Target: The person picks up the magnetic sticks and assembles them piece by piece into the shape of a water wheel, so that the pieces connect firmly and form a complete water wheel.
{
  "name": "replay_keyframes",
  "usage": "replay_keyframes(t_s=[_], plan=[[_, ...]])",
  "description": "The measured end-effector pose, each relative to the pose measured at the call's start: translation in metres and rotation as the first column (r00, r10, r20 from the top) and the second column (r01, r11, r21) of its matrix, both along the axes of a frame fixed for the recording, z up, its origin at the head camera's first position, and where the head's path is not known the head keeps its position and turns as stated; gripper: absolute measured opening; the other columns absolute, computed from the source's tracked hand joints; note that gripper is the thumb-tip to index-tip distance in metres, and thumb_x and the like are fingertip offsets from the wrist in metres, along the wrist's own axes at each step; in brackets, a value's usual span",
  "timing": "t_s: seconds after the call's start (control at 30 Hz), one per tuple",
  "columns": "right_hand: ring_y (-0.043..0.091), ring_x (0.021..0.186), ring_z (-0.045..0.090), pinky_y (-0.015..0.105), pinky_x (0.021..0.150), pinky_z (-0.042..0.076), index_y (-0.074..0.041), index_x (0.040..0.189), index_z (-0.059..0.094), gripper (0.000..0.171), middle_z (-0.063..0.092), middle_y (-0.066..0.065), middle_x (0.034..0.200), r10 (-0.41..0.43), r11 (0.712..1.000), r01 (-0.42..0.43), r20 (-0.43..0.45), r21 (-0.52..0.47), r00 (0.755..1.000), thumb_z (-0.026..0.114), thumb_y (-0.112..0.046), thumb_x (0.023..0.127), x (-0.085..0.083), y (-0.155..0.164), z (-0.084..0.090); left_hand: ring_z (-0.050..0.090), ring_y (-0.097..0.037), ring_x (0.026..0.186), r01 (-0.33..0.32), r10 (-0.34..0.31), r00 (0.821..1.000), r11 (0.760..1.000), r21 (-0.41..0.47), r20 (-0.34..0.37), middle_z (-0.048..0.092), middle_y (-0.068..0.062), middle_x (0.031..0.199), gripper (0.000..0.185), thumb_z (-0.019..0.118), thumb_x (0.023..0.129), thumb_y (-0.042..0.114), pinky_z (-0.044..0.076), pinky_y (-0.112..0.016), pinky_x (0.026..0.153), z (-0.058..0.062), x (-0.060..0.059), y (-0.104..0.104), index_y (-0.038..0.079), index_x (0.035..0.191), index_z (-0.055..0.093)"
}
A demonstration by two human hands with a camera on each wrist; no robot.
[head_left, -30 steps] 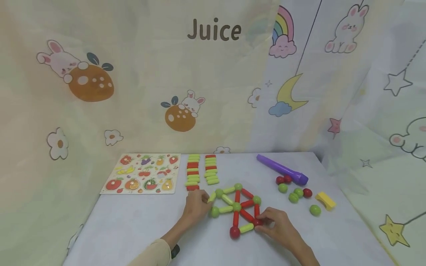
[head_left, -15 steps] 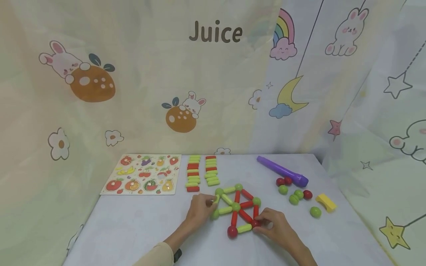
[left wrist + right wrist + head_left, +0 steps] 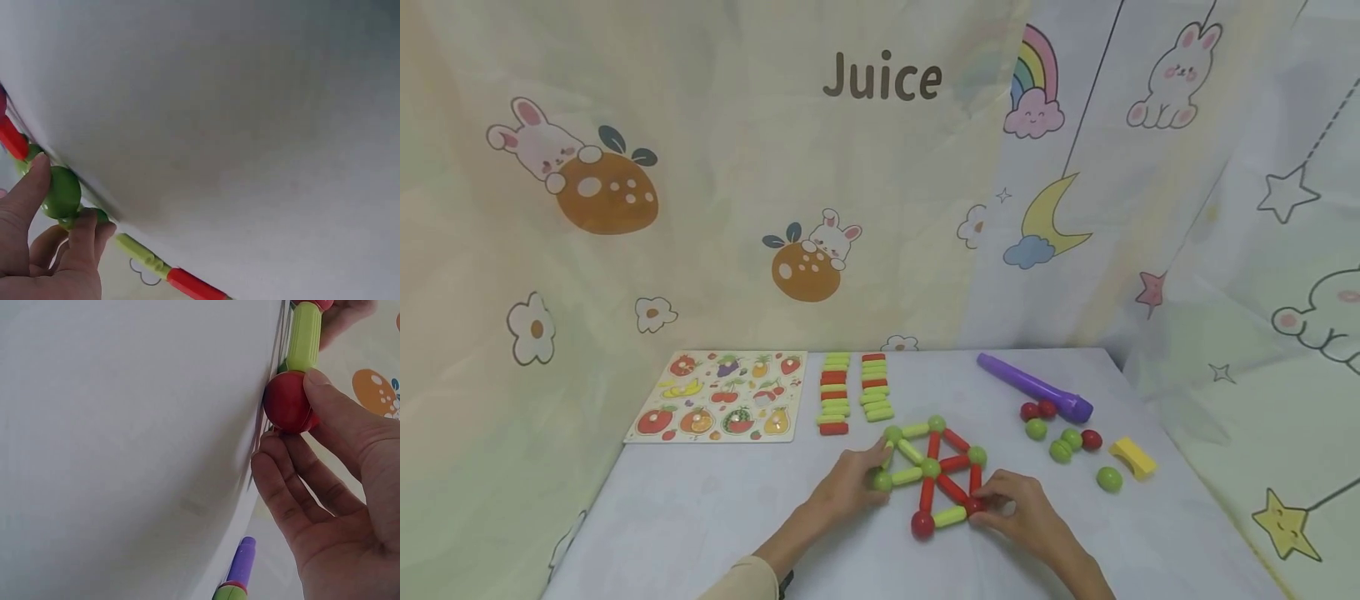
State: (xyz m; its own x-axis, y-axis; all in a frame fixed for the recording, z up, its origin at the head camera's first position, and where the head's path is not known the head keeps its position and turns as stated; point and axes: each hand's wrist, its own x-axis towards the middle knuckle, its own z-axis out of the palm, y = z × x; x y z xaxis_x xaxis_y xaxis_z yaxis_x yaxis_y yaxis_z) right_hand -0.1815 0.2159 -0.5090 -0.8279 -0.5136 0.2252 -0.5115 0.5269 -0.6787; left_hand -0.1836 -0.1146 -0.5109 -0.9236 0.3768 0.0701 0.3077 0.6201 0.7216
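Note:
On the table lies a flat toy frame of balls and sticks, its spokes meeting at a central green ball (image 3: 930,468). My left hand (image 3: 850,485) spans the frame's left side: in the left wrist view the thumb presses the near green ball (image 3: 63,192) and the fingers touch a farther green ball (image 3: 100,216). A light-green stick (image 3: 887,455) joins these two balls, partly behind the fingers. My right hand (image 3: 1028,510) pinches the red ball (image 3: 289,403) at the right corner. From it a light-green stick (image 3: 951,517) runs to another red ball (image 3: 922,525) at the front.
Behind the frame are two columns of loose red and green sticks (image 3: 833,396). A fruit puzzle board (image 3: 722,433) lies at back left. To the right are a purple toy microphone (image 3: 1033,386), several loose red and green balls (image 3: 1109,479) and a yellow arch block (image 3: 1133,458).
The left hand has brought the left-side stick inward between the two green balls, and its fingers have spread to those balls. The frame shifted slightly; the right hand stays on its red ball.

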Motion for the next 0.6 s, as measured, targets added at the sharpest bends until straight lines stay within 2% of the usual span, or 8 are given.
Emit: replay_keyframes(t_s=[0.07, 0.17, 0.27, 0.37, 0.47, 0.6], plan=[[0.006, 0.083, 0.067, 0.025, 0.075, 0.061, -0.014, 0.109, 0.083, 0.027, 0.072, -0.01, 0.093, 0.003, 1.0, -0.003, -0.007, 0.001, 1.0, 0.092, -0.023, 0.085, -0.001, 0.0, -0.001, 0.06, -0.006, 0.087, 0.017, -0.017, 1.0, 1.0, -0.025, -0.001, 0.044, -0.016, 0.166, 0.075, 0.088, 0.088, 0.003, 0.05, -0.018, 0.072, 0.001, -0.001, 0.0, -0.002, 0.154, 0.054], [0.006, 0.083, 0.067, 0.026, 0.075, 0.061, -0.013, 0.108, 0.083, 0.027, 0.073, -0.01, 0.093, 0.005, 1.0, -0.005, -0.031, -0.003, 1.0, 0.093, -0.022, 0.085, -0.005, 0.0, -0.002, 0.041, -0.006, 0.065, 0.036, -0.036, 0.999, 0.997, -0.066, 0.004, 0.04, -0.018, 0.169, 0.074, 0.086, 0.091, 0.004, 0.044, -0.018, 0.061, 0.002, -0.002, 0.001, -0.003, 0.156, 0.051], [0.006, 0.085, 0.068, 0.025, 0.076, 0.062, -0.013, 0.109, 0.082, 0.029, 0.074, -0.01, 0.094, -0.019, 1.0, 0.019, -0.044, 0.002, 0.999, 0.093, -0.02, 0.084, -0.01, 0.0, -0.004, 0.046, -0.003, 0.069, 0.043, -0.044, 0.999, 0.992, -0.12, -0.006, 0.041, -0.019, 0.168, 0.073, 0.084, 0.094, 0.008, 0.047, -0.018, 0.066, 0.002, -0.003, 0.002, -0.002, 0.158, 0.049], [0.012, 0.091, 0.072, 0.028, 0.081, 0.063, -0.009, 0.114, 0.08, 0.036, 0.076, -0.006, 0.1, -0.065, 0.998, 0.065, -0.027, 0.002, 0.998, 0.094, -0.019, 0.083, -0.016, 0.001, -0.005, 0.051, -0.004, 0.076, 0.034, -0.037, 0.999, 0.987, -0.157, -0.015, 0.042, -0.019, 0.168, 0.072, 0.083, 0.096, 0.012, 0.05, -0.019, 0.072, 0.002, -0.003, 0.003, -0.002, 0.158, 0.049], [0.025, 0.106, 0.075, 0.034, 0.091, 0.063, -0.004, 0.126, 0.074, 0.053, 0.077, 0.006, 0.117, -0.107, 0.994, 0.107, 0.024, 0.0, 0.994, 0.096, -0.02, 0.081, -0.023, 0.003, -0.005, 0.052, -0.005, 0.077, 0.016, -0.021, 1.0, 0.984, -0.177, -0.023, 0.041, -0.02, 0.168, 0.073, 0.084, 0.095, 0.015, 0.049, -0.018, 0.072, 0.0, -0.003, 0.004, -0.001, 0.158, 0.05], [0.04, 0.131, 0.066, 0.041, 0.103, 0.057, 0.001, 0.144, 0.063, 0.075, 0.069, 0.019, 0.141, -0.111, 0.994, 0.11, 0.105, 0.019, 0.988, 0.096, -0.023, 0.081, -0.033, 0.007, -0.004, 0.049, -0.005, 0.074, -0.009, 0.004, 1.0, 0.985, -0.172, -0.029, 0.041, -0.021, 0.168, 0.073, 0.085, 0.094, 0.015, 0.049, -0.018, 0.07, 0.0, 0.0, 0.006, -0.001, 0.157, 0.051]])
